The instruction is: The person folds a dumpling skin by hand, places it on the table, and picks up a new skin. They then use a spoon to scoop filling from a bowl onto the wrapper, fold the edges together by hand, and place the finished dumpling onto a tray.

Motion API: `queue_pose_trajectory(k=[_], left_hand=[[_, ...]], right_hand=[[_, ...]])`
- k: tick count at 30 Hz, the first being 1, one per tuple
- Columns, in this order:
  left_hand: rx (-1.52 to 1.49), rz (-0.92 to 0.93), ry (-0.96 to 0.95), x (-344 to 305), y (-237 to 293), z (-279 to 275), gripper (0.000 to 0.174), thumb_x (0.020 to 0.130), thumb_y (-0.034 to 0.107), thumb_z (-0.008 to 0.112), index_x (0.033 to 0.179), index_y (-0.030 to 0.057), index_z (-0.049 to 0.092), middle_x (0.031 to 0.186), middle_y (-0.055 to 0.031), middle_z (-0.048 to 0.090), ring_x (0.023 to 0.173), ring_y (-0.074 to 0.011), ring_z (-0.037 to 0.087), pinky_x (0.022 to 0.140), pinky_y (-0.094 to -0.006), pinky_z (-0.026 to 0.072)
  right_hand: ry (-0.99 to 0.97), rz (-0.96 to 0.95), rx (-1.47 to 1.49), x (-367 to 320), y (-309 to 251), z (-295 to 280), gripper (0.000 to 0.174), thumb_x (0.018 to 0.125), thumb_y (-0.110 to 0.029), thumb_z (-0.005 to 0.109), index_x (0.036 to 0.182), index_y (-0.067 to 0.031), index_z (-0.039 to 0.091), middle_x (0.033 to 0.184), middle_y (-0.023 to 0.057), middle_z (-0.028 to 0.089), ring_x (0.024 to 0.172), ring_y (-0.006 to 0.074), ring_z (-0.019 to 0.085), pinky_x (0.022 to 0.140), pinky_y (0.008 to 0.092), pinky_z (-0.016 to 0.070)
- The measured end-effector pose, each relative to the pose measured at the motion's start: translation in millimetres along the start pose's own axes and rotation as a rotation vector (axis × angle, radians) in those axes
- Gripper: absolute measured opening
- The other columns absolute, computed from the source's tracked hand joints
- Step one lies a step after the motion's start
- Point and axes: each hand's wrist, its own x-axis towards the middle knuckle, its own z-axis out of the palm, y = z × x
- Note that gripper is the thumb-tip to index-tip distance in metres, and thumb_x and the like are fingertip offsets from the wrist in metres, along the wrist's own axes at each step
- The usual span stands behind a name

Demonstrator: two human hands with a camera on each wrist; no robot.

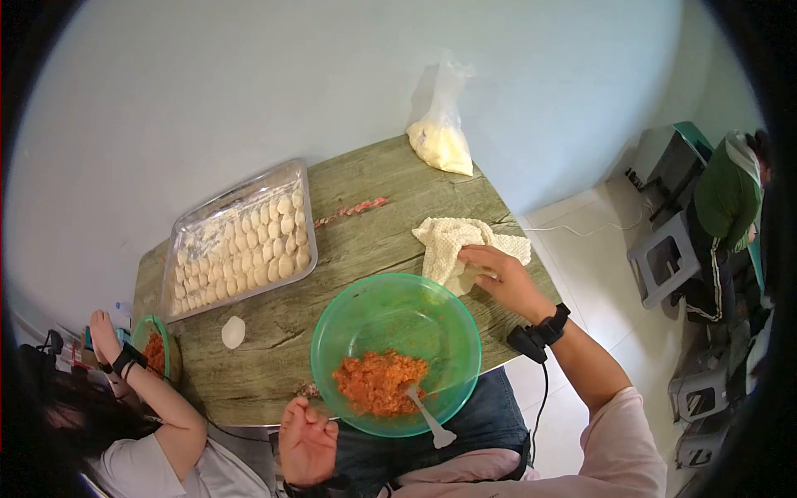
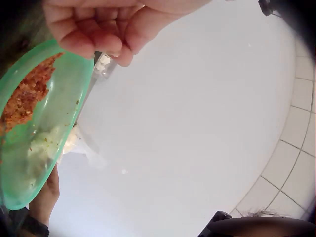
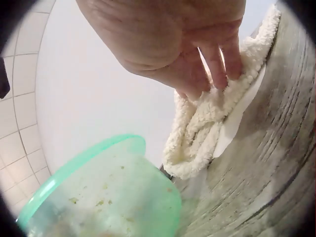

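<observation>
My right hand (image 1: 505, 280) grips a cream textured cloth (image 1: 449, 241) on the wooden table; in the right wrist view the fingers of the hand (image 3: 197, 54) press into the bunched cloth (image 3: 197, 131). Left of it stands a green bowl (image 1: 396, 303) at the table's front edge, holding reddish-orange filling (image 1: 378, 380) and a spoon (image 1: 432, 422). My left hand (image 1: 308, 440) is raised beside the bowl's lower left, palm up, fingers curled with nothing visible in them. The left wrist view shows this hand (image 2: 113, 24) above the bowl's rim.
A metal tray (image 1: 311, 241) of dumplings sits at the back left, a round wrapper (image 1: 233, 332) in front of it. A bag of flour-like stuff (image 1: 442, 148) stands at the back edge. Another person's arm (image 1: 158, 394) and a second bowl (image 1: 173, 353) are at the left.
</observation>
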Motion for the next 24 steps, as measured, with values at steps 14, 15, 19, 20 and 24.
queue_pose_trajectory(k=[14,15,19,20,24], left_hand=[[0.072,0.039,0.018,3,-9,1,0.017,0.093,0.015,0.051,0.106,0.0050,0.054,0.081,-0.0028,0.056,0.073,-0.0135,0.053,0.070,-0.0298,0.0470],[0.088,0.043,0.046,3,-9,1,0.016,0.093,0.015,0.051,0.105,0.0052,0.054,0.081,-0.0028,0.056,0.072,-0.0131,0.053,0.070,-0.0294,0.0470],[0.097,0.020,0.048,6,-11,-2,0.016,0.092,0.015,0.051,0.105,0.0057,0.054,0.082,-0.0027,0.056,0.072,-0.0123,0.053,0.069,-0.0282,0.0468],[0.098,0.016,0.045,6,-12,-2,0.016,0.092,0.015,0.051,0.105,0.0057,0.054,0.082,-0.0027,0.056,0.072,-0.0123,0.053,0.069,-0.0282,0.0468],[0.097,0.028,0.033,6,-11,1,0.016,0.092,0.015,0.052,0.105,0.0063,0.053,0.082,-0.0023,0.056,0.071,-0.0117,0.053,0.068,-0.0278,0.0464]], right_hand=[[0.127,-0.134,-0.214,-2,5,-10,0.027,0.073,0.006,0.057,0.098,-0.0033,0.064,0.106,0.0112,0.061,0.099,0.0307,0.056,0.085,0.0364,0.0463],[0.126,-0.130,-0.216,-4,2,-15,0.027,0.073,0.006,0.057,0.098,-0.0033,0.064,0.106,0.0112,0.061,0.099,0.0307,0.056,0.085,0.0364,0.0463],[-0.080,0.107,-0.449,-18,15,-28,0.028,0.075,0.000,0.057,0.102,-0.0054,0.061,0.110,0.0097,0.059,0.098,0.0312,0.055,0.084,0.0384,0.0458],[-0.042,0.104,-0.522,-19,20,-28,0.028,0.075,0.000,0.058,0.102,-0.0055,0.060,0.111,0.0101,0.058,0.098,0.0313,0.055,0.085,0.0390,0.0454],[0.089,0.006,-0.499,-14,15,-28,0.029,0.074,-0.001,0.059,0.103,-0.0061,0.060,0.108,0.0108,0.058,0.098,0.0315,0.055,0.083,0.0393,0.0457]])
